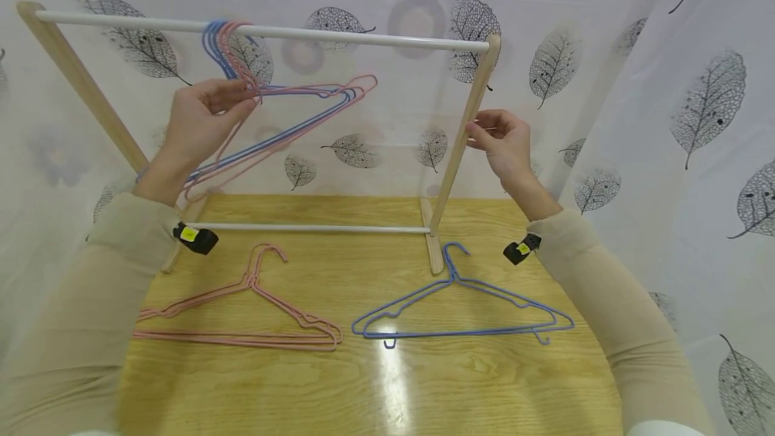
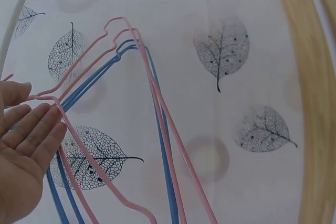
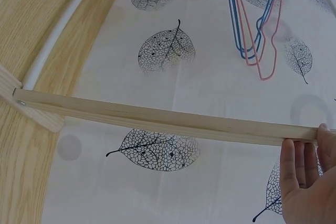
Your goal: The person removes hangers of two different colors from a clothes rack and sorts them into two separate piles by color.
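Note:
Several hangers, blue ones [image 1: 210, 47] and pink ones [image 1: 225, 38], hang together by their hooks on the white top bar [image 1: 363, 38] of a rack, left of its middle. Just below the hooks, my left hand [image 1: 200, 116] pinches a pink hanger at its neck between thumb and fingers; the hangers slant across behind it. My right hand [image 1: 505, 147] grips the rack's right wooden post [image 1: 454, 160] near its upper part. In the right wrist view the thumb [image 3: 323, 128] lies on one side of the post and the fingertips [image 3: 287, 144] on the other.
On the wooden table [image 1: 363, 395] lie pink hangers [image 1: 251, 281] at front left, partly hidden by my left sleeve, and blue hangers [image 1: 453, 278] at front right. A white lower bar [image 1: 315, 228] joins the rack's feet. A leaf-patterned curtain [image 1: 654, 153] stands behind.

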Action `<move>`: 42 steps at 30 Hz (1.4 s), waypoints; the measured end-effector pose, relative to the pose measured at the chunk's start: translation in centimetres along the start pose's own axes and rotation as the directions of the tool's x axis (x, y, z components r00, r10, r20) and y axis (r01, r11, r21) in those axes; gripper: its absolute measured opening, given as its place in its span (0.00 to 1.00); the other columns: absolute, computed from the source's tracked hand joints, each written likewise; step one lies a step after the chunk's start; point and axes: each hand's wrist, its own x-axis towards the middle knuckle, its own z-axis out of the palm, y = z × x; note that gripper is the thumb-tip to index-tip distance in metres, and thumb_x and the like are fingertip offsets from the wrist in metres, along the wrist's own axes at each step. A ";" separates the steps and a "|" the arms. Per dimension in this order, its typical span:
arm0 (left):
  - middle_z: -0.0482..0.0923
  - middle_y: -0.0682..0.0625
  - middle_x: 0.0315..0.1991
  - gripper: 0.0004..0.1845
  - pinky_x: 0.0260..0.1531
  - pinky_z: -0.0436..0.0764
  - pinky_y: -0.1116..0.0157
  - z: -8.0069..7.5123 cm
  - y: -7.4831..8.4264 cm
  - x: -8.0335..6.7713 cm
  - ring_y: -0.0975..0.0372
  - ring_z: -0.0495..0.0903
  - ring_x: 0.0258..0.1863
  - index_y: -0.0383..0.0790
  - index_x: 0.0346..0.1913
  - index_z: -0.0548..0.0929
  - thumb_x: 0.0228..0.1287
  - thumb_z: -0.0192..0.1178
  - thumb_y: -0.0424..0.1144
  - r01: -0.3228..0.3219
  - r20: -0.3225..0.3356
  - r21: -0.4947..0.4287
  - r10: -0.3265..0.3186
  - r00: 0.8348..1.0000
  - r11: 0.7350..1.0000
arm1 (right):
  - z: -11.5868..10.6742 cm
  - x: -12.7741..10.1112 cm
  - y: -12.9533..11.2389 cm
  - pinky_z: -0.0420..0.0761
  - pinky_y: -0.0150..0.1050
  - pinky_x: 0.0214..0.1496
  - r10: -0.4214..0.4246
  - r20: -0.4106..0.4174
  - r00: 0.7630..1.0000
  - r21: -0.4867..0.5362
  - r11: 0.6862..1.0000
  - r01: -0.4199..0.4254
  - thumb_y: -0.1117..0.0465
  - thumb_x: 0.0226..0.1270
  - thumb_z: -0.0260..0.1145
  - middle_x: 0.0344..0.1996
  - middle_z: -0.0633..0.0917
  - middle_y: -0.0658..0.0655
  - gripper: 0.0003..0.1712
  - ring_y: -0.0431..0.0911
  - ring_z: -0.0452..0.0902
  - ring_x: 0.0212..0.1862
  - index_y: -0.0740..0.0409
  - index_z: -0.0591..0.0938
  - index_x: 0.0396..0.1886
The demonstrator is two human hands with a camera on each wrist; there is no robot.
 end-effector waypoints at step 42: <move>0.93 0.55 0.31 0.07 0.42 0.91 0.73 1.4 3.0 -0.1 0.66 0.92 0.32 0.28 0.41 0.91 0.63 0.74 0.30 -0.064 -0.148 -0.444 -0.003 0.989 0.894 | 0.1 0.1 0.3 0.92 0.29 0.43 0.010 -0.008 1.000 -0.030 1.000 -0.010 0.68 0.70 0.73 0.33 0.90 0.45 0.06 0.37 0.89 0.37 0.57 0.87 0.44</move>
